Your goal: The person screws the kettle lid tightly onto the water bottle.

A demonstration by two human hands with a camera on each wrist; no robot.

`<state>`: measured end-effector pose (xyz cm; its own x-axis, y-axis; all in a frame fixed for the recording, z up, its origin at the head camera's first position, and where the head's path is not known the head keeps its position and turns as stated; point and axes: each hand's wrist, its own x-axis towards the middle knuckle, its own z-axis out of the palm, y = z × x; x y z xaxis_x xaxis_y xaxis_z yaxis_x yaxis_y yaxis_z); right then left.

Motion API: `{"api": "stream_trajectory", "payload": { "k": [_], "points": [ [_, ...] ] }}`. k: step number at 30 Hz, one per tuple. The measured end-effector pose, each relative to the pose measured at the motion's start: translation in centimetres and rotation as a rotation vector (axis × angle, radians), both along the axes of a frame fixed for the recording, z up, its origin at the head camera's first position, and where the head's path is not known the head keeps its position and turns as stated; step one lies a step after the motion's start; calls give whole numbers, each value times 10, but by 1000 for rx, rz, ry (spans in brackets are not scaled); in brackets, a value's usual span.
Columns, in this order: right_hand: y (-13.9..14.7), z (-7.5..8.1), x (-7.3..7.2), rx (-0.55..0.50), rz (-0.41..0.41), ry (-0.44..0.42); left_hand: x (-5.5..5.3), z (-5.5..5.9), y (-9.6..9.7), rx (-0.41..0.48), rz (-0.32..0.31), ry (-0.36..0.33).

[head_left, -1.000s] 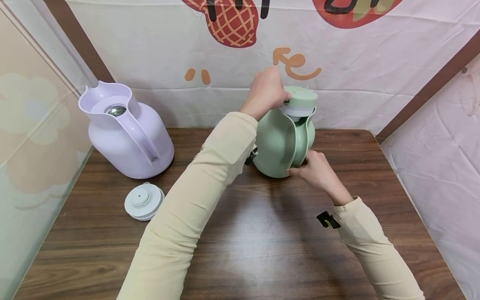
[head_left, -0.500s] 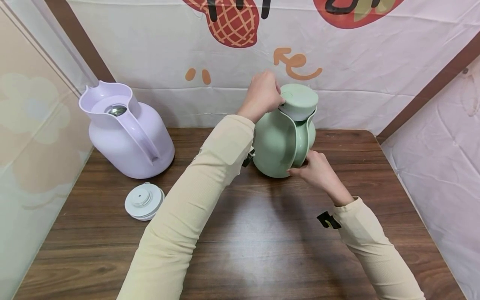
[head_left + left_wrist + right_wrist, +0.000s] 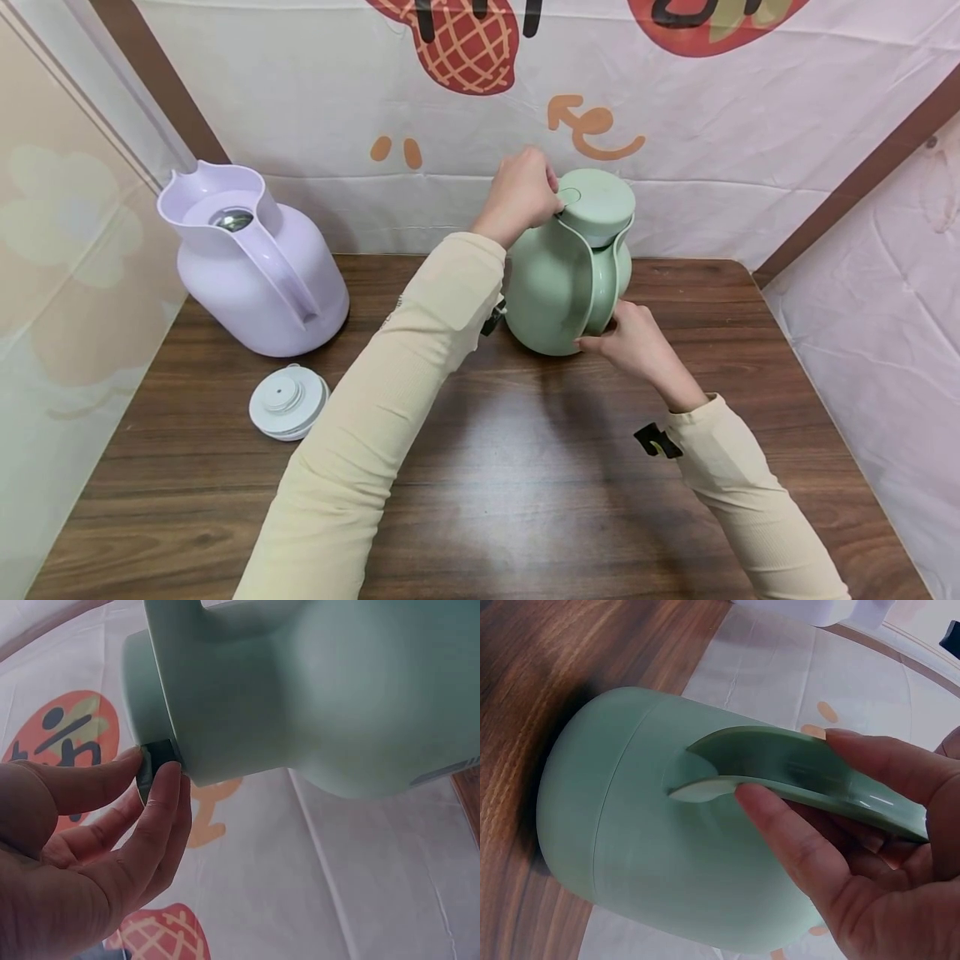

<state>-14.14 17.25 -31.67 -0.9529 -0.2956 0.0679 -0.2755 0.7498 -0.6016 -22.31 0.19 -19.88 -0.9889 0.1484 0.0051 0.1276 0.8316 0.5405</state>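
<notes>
A green thermos jug [image 3: 551,287] stands upright near the back of the table, its round green lid [image 3: 597,200] seated in the mouth. My left hand [image 3: 522,193] is at the lid's left edge. In the left wrist view its thumb and fingers pinch a small dark piece [image 3: 156,761] at the lid's side, by the jug's rim. Low on the jug's handle [image 3: 602,283], my right hand [image 3: 633,343] grips it. The right wrist view shows the thumb and a finger on the two edges of that handle [image 3: 795,769], with the other fingers behind it.
At the left a lilac thermos jug [image 3: 262,283] stands with its mouth uncovered. In front of it a pale round lid [image 3: 287,403] lies upside down on the wooden table [image 3: 495,500], partly behind my left sleeve. A printed cloth [image 3: 337,100] hangs behind the table.
The green lid has gone down from a tilted, raised position into the jug's mouth and now sits level. My left hand has shifted slightly left and down with it. The right hand has stayed put.
</notes>
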Motion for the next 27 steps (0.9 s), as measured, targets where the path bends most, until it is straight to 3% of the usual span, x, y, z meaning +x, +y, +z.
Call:
{"api": "stream_trajectory", "payload": {
  "k": [15, 23, 27],
  "points": [
    [0, 1, 0, -3, 3, -19, -1, -2, -5, -3, -1, 8],
    [0, 1, 1, -3, -4, -22, 9, 8, -7, -6, 30, 66],
    [0, 1, 1, -7, -2, -27, 16, 13, -6, -20, 15, 53]
  ]
}}
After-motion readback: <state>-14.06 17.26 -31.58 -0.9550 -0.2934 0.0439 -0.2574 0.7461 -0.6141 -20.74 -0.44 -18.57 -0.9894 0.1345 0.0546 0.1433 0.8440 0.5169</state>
